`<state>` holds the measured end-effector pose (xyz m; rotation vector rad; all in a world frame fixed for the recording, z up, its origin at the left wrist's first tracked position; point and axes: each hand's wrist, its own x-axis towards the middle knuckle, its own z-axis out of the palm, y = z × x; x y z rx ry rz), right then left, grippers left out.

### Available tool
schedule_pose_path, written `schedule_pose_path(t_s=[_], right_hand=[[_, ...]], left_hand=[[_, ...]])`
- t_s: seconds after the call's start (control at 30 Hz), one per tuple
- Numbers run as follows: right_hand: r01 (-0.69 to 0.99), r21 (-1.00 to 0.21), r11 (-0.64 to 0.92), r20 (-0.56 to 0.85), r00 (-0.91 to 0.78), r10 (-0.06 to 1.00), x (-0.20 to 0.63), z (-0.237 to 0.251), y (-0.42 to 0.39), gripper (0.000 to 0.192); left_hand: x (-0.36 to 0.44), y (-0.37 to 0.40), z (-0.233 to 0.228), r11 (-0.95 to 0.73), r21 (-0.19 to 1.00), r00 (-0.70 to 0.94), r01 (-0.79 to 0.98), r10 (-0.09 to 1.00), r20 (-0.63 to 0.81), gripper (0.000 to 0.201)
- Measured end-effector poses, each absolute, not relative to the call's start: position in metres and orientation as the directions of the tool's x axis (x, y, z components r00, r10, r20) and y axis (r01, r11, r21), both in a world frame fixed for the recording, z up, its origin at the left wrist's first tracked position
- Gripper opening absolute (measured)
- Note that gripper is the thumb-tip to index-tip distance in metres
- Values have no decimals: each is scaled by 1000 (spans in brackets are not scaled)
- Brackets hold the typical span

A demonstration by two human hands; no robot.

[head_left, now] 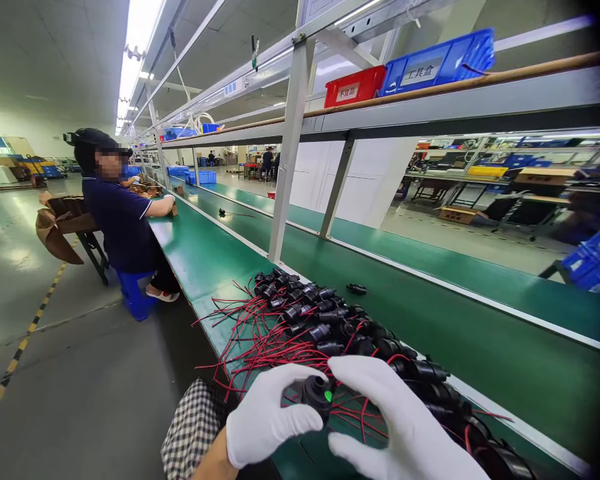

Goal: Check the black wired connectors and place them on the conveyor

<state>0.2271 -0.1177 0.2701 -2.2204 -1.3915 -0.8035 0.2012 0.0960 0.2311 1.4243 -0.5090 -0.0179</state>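
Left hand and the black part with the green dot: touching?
Touching. The head view shows the left hand holding the black part between gloved thumb and fingers.

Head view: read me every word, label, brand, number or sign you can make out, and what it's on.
"不良品": on the red bin.
"工具盒": on the blue bin beside it.
Too small to read: the white sheet at the top edge; the blue-and-white sign.
No text readable on the black part in the left hand.
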Motion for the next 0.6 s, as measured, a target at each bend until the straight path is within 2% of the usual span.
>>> schedule_pose_path(t_s=[0.1,0.3,0.4,0.47,0.5,0.53,0.6], right_hand=[[906,-3,-424,668,317,673,220,258,-123,66],[871,143,-471,736,224,639,217,231,-128,90],[824,264,-501,707,188,682,216,226,-134,81],[818,282,-501,719,165,675,214,231,-134,66],[843,221,-491,731,190,656,214,235,-131,56],[872,97,-479,740,259,621,213,239,-127,46],[872,-252,-419,705,462,538,212,245,-118,36]], left_hand=[[195,90,230,213,946,892,-242,-335,304,57],[189,80,227,221,952,891,-210,-358,280,59],[185,78,228,214,955,896,-206,-352,272,57],[181,75,230,221,957,904,-186,-342,255,57],[180,73,232,239,956,908,-168,-339,244,57],[179,71,233,259,954,906,-149,-350,237,57],[179,64,233,351,931,893,-97,-382,237,56]])
